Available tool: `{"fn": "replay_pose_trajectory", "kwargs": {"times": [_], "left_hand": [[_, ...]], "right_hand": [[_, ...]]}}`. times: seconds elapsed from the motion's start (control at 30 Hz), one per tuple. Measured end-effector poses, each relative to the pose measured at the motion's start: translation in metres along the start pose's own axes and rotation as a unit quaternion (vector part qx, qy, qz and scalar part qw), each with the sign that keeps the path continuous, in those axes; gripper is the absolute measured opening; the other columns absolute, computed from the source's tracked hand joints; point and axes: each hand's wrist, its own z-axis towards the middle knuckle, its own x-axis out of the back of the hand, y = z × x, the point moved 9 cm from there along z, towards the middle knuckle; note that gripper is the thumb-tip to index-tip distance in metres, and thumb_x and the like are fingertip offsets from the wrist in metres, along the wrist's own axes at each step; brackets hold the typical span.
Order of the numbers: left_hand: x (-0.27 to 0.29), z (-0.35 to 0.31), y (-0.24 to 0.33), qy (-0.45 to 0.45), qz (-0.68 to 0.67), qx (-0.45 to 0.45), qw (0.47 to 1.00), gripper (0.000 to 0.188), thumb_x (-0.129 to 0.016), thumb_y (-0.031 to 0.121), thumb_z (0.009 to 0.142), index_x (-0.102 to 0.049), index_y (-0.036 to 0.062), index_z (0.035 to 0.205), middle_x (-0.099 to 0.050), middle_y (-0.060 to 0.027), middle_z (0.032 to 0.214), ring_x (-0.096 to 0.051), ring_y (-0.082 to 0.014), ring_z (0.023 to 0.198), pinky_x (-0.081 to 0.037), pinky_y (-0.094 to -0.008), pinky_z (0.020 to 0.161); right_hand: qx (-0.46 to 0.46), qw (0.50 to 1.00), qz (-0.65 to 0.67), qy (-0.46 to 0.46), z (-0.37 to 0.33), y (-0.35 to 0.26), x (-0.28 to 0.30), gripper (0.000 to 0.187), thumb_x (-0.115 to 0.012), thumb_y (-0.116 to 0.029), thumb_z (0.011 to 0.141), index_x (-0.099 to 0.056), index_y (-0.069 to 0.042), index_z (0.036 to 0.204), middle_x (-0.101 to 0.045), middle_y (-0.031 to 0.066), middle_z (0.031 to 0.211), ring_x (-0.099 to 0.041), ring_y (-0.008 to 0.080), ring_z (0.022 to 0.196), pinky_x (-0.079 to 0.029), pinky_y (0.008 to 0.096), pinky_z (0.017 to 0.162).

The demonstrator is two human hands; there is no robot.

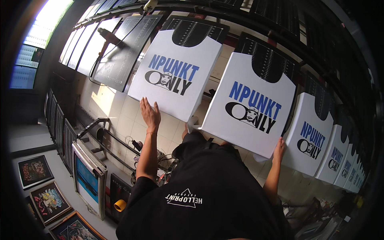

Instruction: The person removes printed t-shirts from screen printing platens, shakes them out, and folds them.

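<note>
I see the central shirt spread over its black board. The right hand is at its lower right corner; pinch cannot be told. The left hand, fingers extended, grips nothing beside the left shirt. I judge the cloth light, soft; hold by hem corners.

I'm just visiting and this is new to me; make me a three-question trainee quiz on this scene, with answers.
1. Which hand is at the lower right corner of a white fabric T-shirt with blue and black print?
2. True or false: the left hand is clenched into a fist.
3. Fill in: a flat black board shows through that shirt's ____ opening.

Key: 1. the right hand; 2. false, it is open; 3. neck.
</note>
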Motion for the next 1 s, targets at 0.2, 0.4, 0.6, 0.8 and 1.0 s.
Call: {"fn": "replay_pose_trajectory", "kwargs": {"times": [0.2,0.4,0.6,0.8,1.0], "left_hand": [[-0.083,0.14,-0.054,-0.038,-0.002,-0.061,0.997,0.067,-0.041,0.043,0.094,-0.028,-0.0044,0.139,-0.026,-0.0234,0.145,-0.02,-0.0362,0.137,-0.016,-0.0442,0.112],[-0.124,0.207,-0.023,-0.088,-0.03,-0.201,0.975,0.063,-0.034,0.042,0.096,-0.029,-0.0042,0.139,-0.026,-0.0203,0.146,-0.018,-0.0347,0.138,-0.013,-0.0446,0.113],[-0.12,0.206,0.007,-0.138,-0.05,-0.298,0.943,0.06,-0.036,0.038,0.096,-0.026,-0.0015,0.14,-0.024,-0.0182,0.148,-0.017,-0.0332,0.139,-0.013,-0.0447,0.113],[-0.118,0.206,0.016,-0.183,-0.069,-0.35,0.916,0.06,-0.036,0.036,0.096,-0.026,-0.0007,0.141,-0.022,-0.0169,0.149,-0.016,-0.0317,0.139,-0.011,-0.0417,0.114],[-0.121,0.213,0.025,-0.189,-0.064,-0.374,0.906,0.061,-0.035,0.036,0.096,-0.025,-0.0028,0.141,-0.021,-0.0176,0.149,-0.014,-0.0315,0.14,-0.01,-0.0423,0.114]], "right_hand": [[0.212,0.971,0.086,0.074,-0.071,-0.139,-0.044,0.042,-0.053,-0.018,0.093,-0.042,0.005,0.127,-0.05,0.0207,0.126,-0.049,0.0247,0.118,-0.037,0.0334,0.098],[0.351,0.932,-0.066,-0.063,-0.198,-0.28,-0.284,0.05,-0.062,-0.018,0.085,-0.044,0.001,0.128,-0.049,0.0201,0.129,-0.047,0.0332,0.12,-0.036,0.0381,0.101],[0.469,0.819,-0.304,-0.128,-0.217,-0.316,-0.455,0.078,-0.045,-0.053,0.089,-0.026,0.003,0.14,-0.023,0.0207,0.147,-0.017,0.0363,0.138,-0.017,0.0493,0.111],[0.472,0.802,-0.353,-0.095,-0.196,-0.321,-0.493,0.079,-0.036,-0.057,0.091,-0.022,0.002,0.142,-0.019,0.0187,0.149,-0.012,0.0339,0.14,-0.006,0.0487,0.113],[0.469,0.815,-0.335,-0.058,-0.17,-0.342,-0.499,0.078,-0.034,-0.056,0.092,-0.021,0.003,0.142,-0.02,0.019,0.149,-0.012,0.0349,0.139,-0.005,0.0493,0.113]]}}
